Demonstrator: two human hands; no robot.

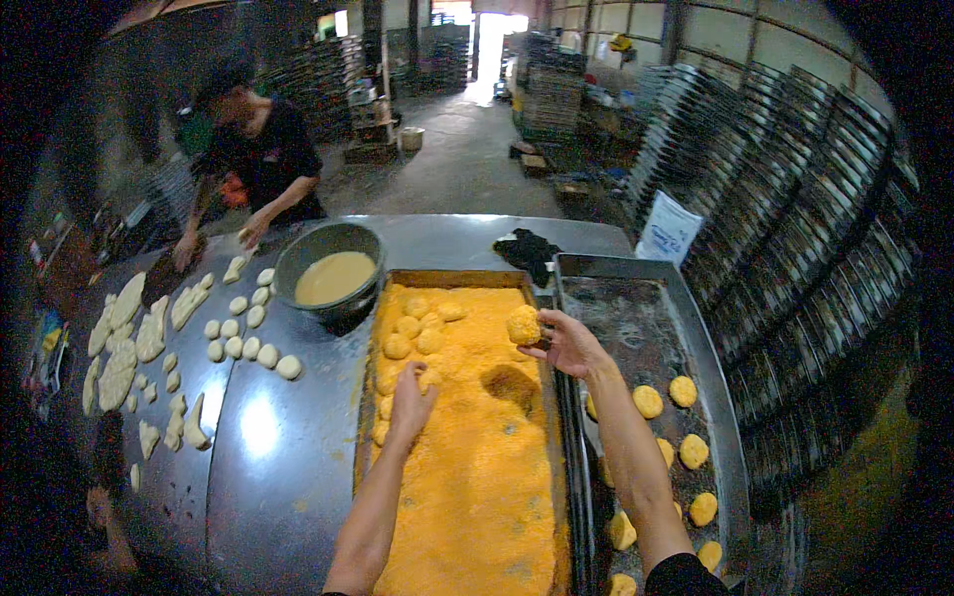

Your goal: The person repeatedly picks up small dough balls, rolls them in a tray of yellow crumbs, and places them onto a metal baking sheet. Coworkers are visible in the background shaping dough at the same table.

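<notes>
My right hand holds a crumb-coated dough ball above the right edge of a tray of orange-yellow crumbs. Down in the crumbs at the tray's left side, my left hand has its fingers on another coated dough piece. Several coated dough pieces lie in the upper left of the crumbs. To the right is a dark metal baking tray bearing coated rounds, partly hidden by my right forearm. A bowl of pale liquid stands left of the crumb tray.
Plain dough rounds and irregular dough pieces lie on the metal table at left. A co-worker handles dough across the table. Black cloth and a white printed bag are beyond the trays. Tray stacks rise at right.
</notes>
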